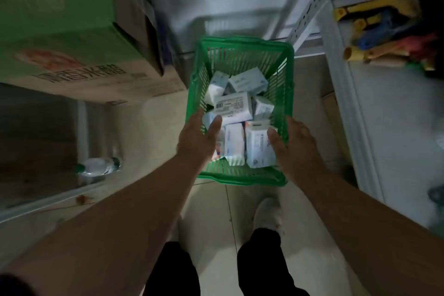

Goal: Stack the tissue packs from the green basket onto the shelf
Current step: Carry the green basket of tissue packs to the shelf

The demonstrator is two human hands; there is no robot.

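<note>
Reaching into the green basket (pixel 242 55) on the floor, both hands, left (pixel 197 137) and right (pixel 292 142), hovered with grips apart over the tissue packs (pixel 234 104), seemingly touching none

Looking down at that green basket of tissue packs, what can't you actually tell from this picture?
- How many tissue packs: the hands and top packs cover the lower ones in the green basket, head view.
- Whether the left hand or right hand grips anything: fingertips hidden.
- Pack print: too blurred.
- Shelf: cut off at right edge.
</note>
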